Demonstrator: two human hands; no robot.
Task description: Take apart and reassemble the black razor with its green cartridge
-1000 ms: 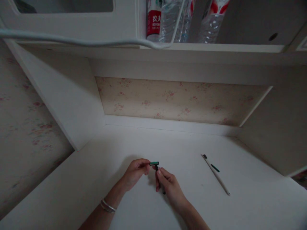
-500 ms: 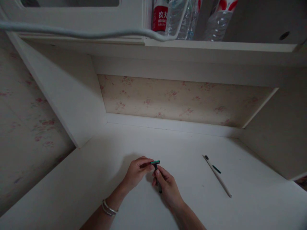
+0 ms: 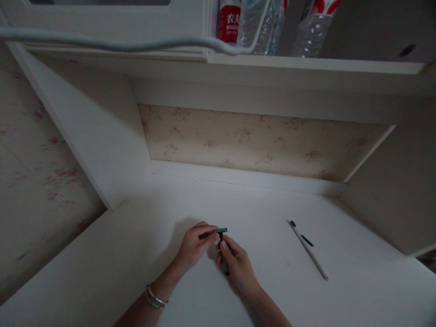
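A razor (image 3: 221, 230) with a dark handle and a green-edged head is held just above the white desk. My right hand (image 3: 237, 265) is closed round its handle, thumb on top, with the handle's lower end showing below the fingers. My left hand (image 3: 195, 245) pinches the left end of the razor head between thumb and fingertips. Two bracelets (image 3: 155, 297) circle my left wrist. To the right, a pale toothbrush (image 3: 310, 255) with dark bristles lies slantwise, and a small dark green strip (image 3: 307, 240) lies beside it.
The white desktop (image 3: 265, 299) is bounded by side panels and a low back ledge (image 3: 238, 176). Overhead, a shelf (image 3: 306, 63) holds several plastic bottles (image 3: 311, 34). A pale bar (image 3: 136, 45) crosses the upper left in front of the cabinet.
Both hands keep their hold on the razor and have hardly moved. The camera view has shifted very slightly.
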